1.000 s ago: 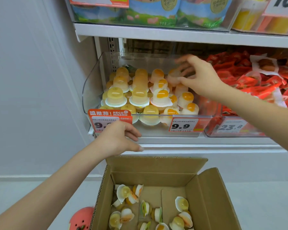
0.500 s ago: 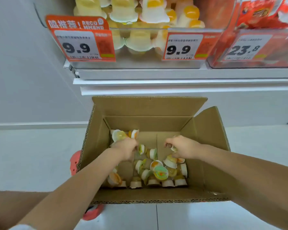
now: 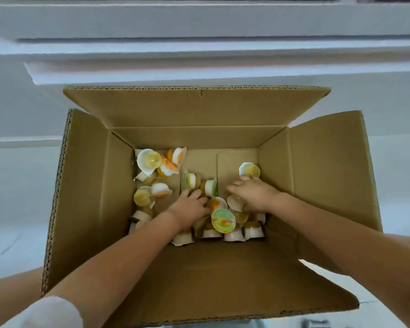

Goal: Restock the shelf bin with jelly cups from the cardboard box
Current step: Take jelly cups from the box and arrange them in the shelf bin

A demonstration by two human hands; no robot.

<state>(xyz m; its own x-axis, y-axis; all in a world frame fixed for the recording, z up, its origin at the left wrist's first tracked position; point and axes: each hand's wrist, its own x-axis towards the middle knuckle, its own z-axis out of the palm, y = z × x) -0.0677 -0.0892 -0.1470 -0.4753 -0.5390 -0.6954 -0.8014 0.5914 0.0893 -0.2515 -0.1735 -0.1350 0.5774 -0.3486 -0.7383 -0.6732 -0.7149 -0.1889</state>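
Observation:
The open cardboard box (image 3: 85, 185) fills the view from above. Several jelly cups (image 3: 149, 159) lie loose on its bottom, some with yellow or orange jelly, and one shows a green printed lid (image 3: 223, 220). Both my hands are down among the cups. My left hand (image 3: 189, 205) sits in the middle of the pile with its fingers curled downward, and what they hold is hidden. My right hand (image 3: 255, 195) curls over a clear cup (image 3: 233, 202) that peeks out under its palm. Another yellowish cup (image 3: 249, 170) lies at its fingertips. The shelf bin is out of view.
The white base of the shelving unit (image 3: 199, 67) runs across the top, just behind the box's rear flap (image 3: 194, 107). The side flaps stand up left and right. Pale floor (image 3: 14, 185) lies on both sides of the box.
My hands left the shelf bin and dropped into the box. The view tilted down until the bin and price tags left the frame. Both hands now sit deeper among the cups.

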